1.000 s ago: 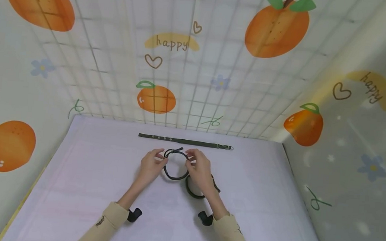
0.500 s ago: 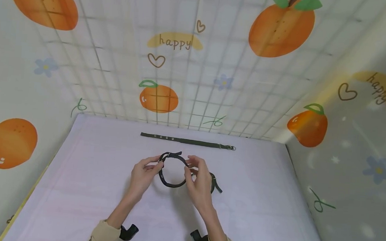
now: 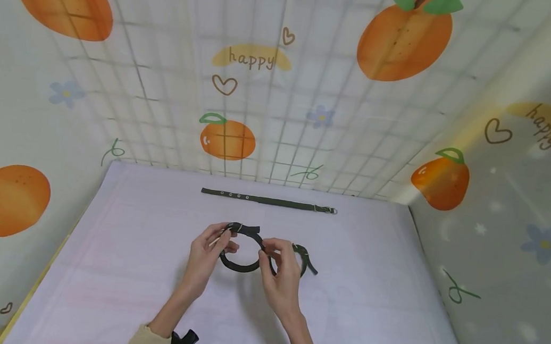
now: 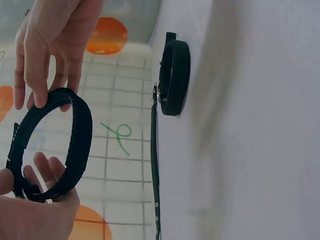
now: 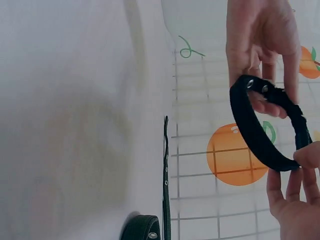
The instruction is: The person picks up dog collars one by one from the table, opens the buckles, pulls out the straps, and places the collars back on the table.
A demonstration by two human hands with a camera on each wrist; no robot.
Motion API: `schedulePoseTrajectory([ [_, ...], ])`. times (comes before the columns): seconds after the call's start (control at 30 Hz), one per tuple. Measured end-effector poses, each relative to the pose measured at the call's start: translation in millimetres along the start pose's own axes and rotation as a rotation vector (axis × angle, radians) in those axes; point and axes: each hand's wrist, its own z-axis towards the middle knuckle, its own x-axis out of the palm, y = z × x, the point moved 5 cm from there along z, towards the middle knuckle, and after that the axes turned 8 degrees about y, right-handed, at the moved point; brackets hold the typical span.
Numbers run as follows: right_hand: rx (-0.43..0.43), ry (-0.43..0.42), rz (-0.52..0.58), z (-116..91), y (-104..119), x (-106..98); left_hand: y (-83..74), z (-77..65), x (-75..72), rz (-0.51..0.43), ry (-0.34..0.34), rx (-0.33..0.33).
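A dark collar (image 3: 240, 268), buckled into a loop, is held up above the table between both hands. My left hand (image 3: 204, 257) pinches it on the left, by the metal buckle and the strap's free end; eyelets show near these fingers in the right wrist view. On the opposite side my right hand (image 3: 281, 276) holds the loop between thumb and fingers. In the left wrist view the whole ring of the collar (image 4: 82, 135) shows, its band turned on edge. Behind my right hand lies a second looped collar (image 3: 305, 262), partly hidden by that hand.
A third collar (image 3: 283, 203) lies stretched out flat across the back of the white table (image 3: 368, 285), eyelets to the left and buckle with ring to the right. Behind it rises a grid-backed curtain (image 3: 173, 127) printed with oranges. Black devices (image 3: 183, 341) sit at both wrists.
Both hands have come nearer with the looped collar, which has shifted slightly left and down in the head view and tilted. The other two collars stay where they were.
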Motion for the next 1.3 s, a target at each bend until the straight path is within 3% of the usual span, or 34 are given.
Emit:
schedulePoseTrajectory([
  [0.33, -0.007, 0.018, -0.076, 10, 4, -3, -5.9, 4.1, 3.1, 0.066, -0.01, 0.023],
  [0.57, 0.024, 0.069, -0.132, 26, 8, -7, -12.5, 2.6, 10.3, 0.156, 0.039, 0.044],
  [0.8, 0.083, 0.237, -0.048, 31, 8, 0, -11.8, -1.3, 19.5, 0.213, 0.099, 0.08],
  [1.1, 0.164, 0.286, 0.107, 30, 4, 4, -13.0, -6.2, 24.4, 0.218, 0.118, 0.104],
  [1.3, 0.197, 0.277, 0.191, 29, 4, 0, -18.9, -7.2, 25.4, 0.326, 0.066, 0.148],
])
